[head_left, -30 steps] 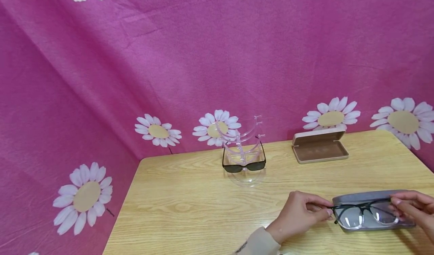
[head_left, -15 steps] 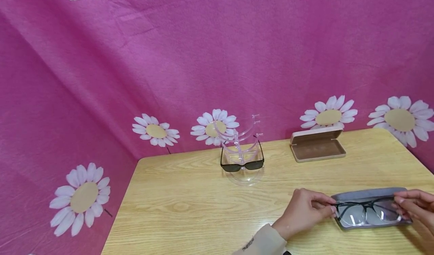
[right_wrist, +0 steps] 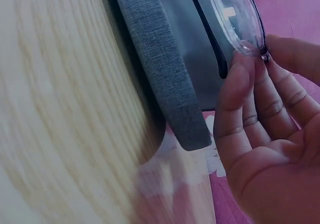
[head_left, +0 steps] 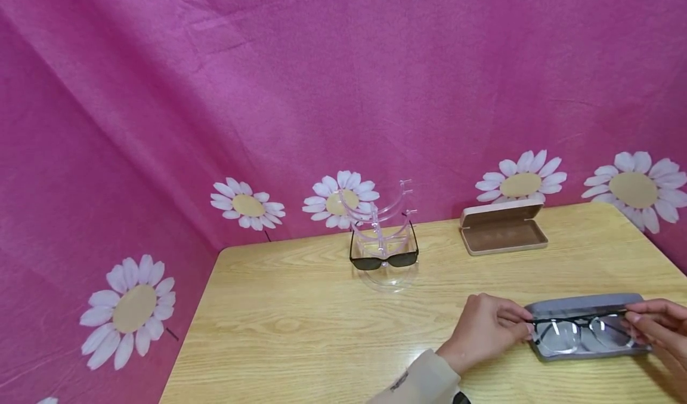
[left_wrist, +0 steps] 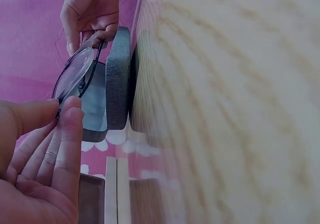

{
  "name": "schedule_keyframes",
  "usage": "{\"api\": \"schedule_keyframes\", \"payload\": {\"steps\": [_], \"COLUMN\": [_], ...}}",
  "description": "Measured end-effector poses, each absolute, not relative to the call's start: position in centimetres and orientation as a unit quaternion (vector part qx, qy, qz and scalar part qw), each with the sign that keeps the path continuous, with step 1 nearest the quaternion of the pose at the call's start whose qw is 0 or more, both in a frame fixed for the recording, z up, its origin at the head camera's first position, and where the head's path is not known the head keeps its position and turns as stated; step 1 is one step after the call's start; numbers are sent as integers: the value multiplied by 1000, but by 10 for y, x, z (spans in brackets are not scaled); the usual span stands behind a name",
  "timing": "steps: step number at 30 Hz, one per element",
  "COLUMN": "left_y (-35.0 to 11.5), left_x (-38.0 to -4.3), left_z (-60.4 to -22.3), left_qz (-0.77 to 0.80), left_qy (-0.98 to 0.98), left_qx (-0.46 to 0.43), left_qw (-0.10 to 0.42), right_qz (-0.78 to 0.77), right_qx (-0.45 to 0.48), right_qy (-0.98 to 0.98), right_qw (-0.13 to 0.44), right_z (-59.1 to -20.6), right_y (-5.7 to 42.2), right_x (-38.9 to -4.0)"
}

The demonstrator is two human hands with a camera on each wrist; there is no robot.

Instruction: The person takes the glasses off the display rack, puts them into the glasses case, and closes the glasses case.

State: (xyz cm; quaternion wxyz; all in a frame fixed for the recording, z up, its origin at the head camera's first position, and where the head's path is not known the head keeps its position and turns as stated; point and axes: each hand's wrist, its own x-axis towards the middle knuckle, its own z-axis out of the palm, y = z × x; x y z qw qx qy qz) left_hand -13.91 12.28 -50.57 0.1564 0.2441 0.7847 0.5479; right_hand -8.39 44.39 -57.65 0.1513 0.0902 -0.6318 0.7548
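A pair of eyeglasses (head_left: 584,325) with a dark upper frame and clear lower rims is held over an open grey glasses case (head_left: 585,302). My left hand (head_left: 483,335) pinches the left end of the frame between thumb and fingers. At the other end, my right hand (head_left: 662,326) pinches the right corner. From the left wrist, the eyeglasses (left_wrist: 75,72) appear tilted above the pale lining, both temples folded inward. The right wrist view has the right hand's fingers (right_wrist: 237,84) at the lens edge, beside the case's fabric wall (right_wrist: 160,59).
A clear tiered display stand (head_left: 378,231) stands toward the back, bearing black sunglasses (head_left: 385,262). Right of it, an open beige case (head_left: 504,237) with brown lining lies near the table's back edge. A pink daisy-printed cloth (head_left: 429,93) hangs behind the wooden table (head_left: 300,320).
The eyeglasses have shifted slightly right and sit lower over the grey case, their lenses now within its outline. Both hands keep their pinch and move along with them.
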Motion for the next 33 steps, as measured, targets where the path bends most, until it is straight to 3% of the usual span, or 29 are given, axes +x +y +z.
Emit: {"api": "schedule_keyframes", "payload": {"steps": [6,12,18,33], "left_y": [125,126,128,130], "left_x": [-141,-143,-145,-151], "left_z": [-506,-506,-507,-508], "left_qz": [546,536,522,504], "left_qy": [790,799,811,829], "left_qx": [235,231,229,211], "left_qw": [151,146,135,118], "right_qz": [694,725,659,653], "right_qx": [-10,-30,-135,-48], "right_qy": [-706,-674,-730,-741], "right_qw": [140,142,120,148], "right_z": [-574,-573,-568,-573], "right_y": [446,442,441,438], "right_x": [-83,-81,-79,-80]}}
